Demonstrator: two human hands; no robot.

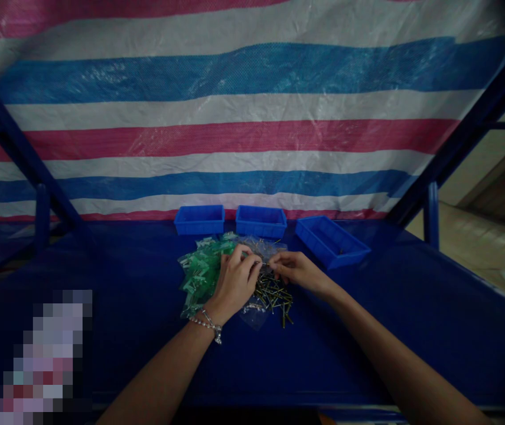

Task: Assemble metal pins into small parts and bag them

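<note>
My left hand (237,280), with a bracelet at its wrist, is closed in a pinch over the pile. Its fingers hide what they hold. My right hand (294,270) is closed too, thumb and fingertips pinching one end of a thin metal screw (265,264) that points toward my left fingertips. Below the hands lies a heap of loose brass-coloured screws (274,293). Clear bags with green plastic pieces (199,273) are piled beside my left hand. A clear plastic bag (256,319) with small pale parts sticks out under the heap, and more clear bags (264,245) lie behind.
Three blue bins stand along the back of the blue table (155,342): a left bin (199,227), a middle bin (261,229) and an angled right bin (345,258). A striped tarp (234,139) hangs behind. Blue frame posts (432,215) rise at both sides.
</note>
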